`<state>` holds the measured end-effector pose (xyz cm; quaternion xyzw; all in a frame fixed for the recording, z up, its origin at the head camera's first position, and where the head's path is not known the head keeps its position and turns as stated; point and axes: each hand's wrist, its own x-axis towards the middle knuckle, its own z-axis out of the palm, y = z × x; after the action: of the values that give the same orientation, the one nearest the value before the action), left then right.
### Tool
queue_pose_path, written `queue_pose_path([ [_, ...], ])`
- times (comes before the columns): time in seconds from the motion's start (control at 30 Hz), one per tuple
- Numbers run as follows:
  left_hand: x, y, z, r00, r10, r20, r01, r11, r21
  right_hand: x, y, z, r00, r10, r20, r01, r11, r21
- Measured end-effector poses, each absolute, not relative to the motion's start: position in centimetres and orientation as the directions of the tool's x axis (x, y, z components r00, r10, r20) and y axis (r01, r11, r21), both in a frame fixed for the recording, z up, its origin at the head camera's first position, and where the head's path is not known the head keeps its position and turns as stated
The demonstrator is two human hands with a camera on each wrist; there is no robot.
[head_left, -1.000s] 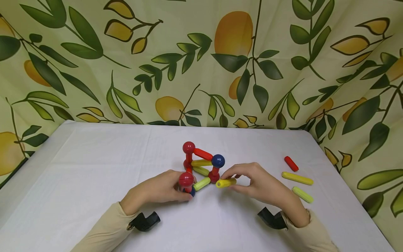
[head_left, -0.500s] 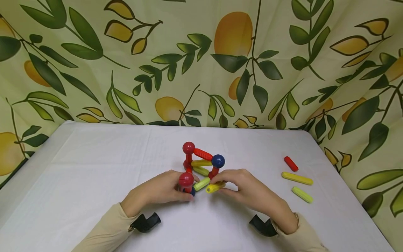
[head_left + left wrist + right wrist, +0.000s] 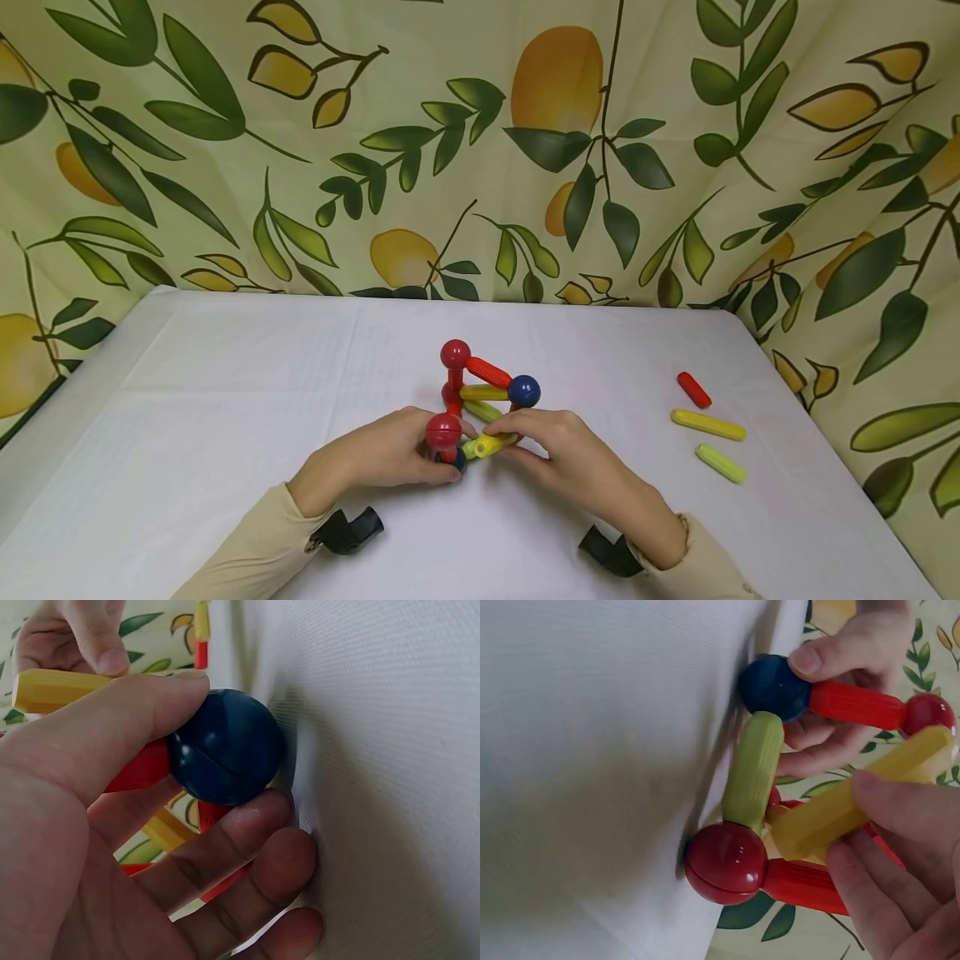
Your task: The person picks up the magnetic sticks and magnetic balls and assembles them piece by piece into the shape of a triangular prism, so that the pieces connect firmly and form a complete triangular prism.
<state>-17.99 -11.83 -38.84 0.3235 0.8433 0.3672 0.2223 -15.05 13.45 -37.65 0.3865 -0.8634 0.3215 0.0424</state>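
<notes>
A frame of magnetic balls and sticks stands mid-table. My left hand (image 3: 382, 446) grips its front left corner, thumb and fingers around the low blue ball (image 3: 229, 746). A red stick (image 3: 855, 705) rises from that ball to a red ball (image 3: 443, 432). Between the thumb and fingers of my right hand (image 3: 555, 446) is a yellow stick (image 3: 862, 795), one end angled toward that upper red ball. In the right wrist view, a lime stick (image 3: 754, 769) joins the low blue ball to a low red ball (image 3: 727, 862). The other blue ball (image 3: 524, 391) tops the right corner.
To the right on the white cloth lie a short red stick (image 3: 693, 390), a longer yellow stick (image 3: 708, 424) and a lime stick (image 3: 721, 463). A leaf-and-fruit patterned curtain (image 3: 480, 167) hangs behind the table.
My right hand has moved left with the yellow stick, nearer the front left corner. The back of the frame has shifted slightly right and toward me. My left hand keeps its place.
</notes>
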Motion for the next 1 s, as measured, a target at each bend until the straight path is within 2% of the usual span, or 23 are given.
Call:
queue_pose_path([
  [0.33, -18.0, -11.8, -38.9, -0.683, 0.717, -0.140, 0.386, 0.516, 0.765, -15.0, 12.9, -38.5, -0.638, -0.651, 0.411, -0.766, 0.485, -0.422],
  [0.67, -18.0, -11.9, -38.9, -0.676, 0.727, -0.122, 0.405, 0.503, 0.763, -14.6, 12.4, -38.8, -0.661, -0.614, 0.432, -0.751, 0.544, -0.374],
  [1.0, -17.1, -11.4, -38.3, -0.738, 0.661, -0.137, 0.422, 0.609, 0.672, -14.3, 11.7, -39.1, -0.681, -0.556, 0.477, -0.725, 0.603, -0.332],
])
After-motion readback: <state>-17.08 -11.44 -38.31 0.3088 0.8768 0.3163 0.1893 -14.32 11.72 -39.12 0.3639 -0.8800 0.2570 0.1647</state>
